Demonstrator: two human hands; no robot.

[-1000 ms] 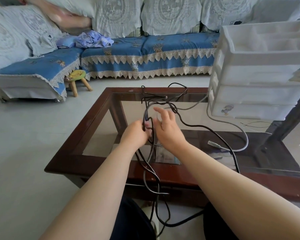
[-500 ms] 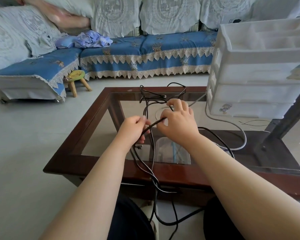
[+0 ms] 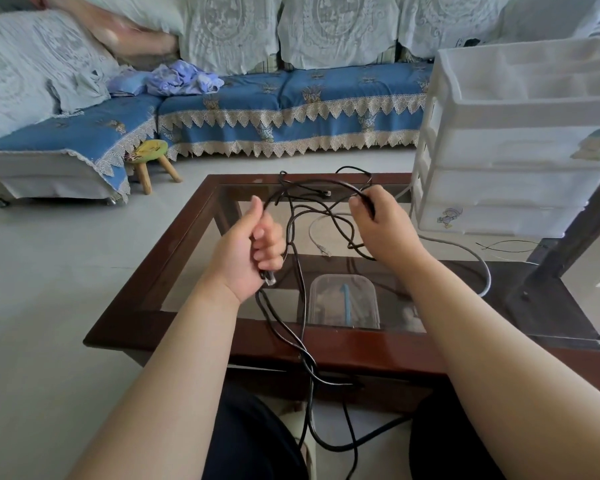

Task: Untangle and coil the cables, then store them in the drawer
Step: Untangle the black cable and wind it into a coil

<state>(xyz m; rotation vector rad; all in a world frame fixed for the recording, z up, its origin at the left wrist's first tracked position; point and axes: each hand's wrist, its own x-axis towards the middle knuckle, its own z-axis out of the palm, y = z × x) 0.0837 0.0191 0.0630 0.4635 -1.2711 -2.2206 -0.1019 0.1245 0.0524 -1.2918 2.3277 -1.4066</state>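
Cable work over the glass-topped table (image 3: 326,344): the left hand (image 3: 248,252) is fisted round the black cable (image 3: 302,271) near its clear plug, the right hand (image 3: 383,225) pinches another stretch, slack hanging off the near edge, beside the white drawer unit (image 3: 513,140)

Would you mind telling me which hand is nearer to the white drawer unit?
Right. The right hand, gripping the black cable, is just left of the white drawer unit. The left hand grips the same cable farther left, beyond the right hand.
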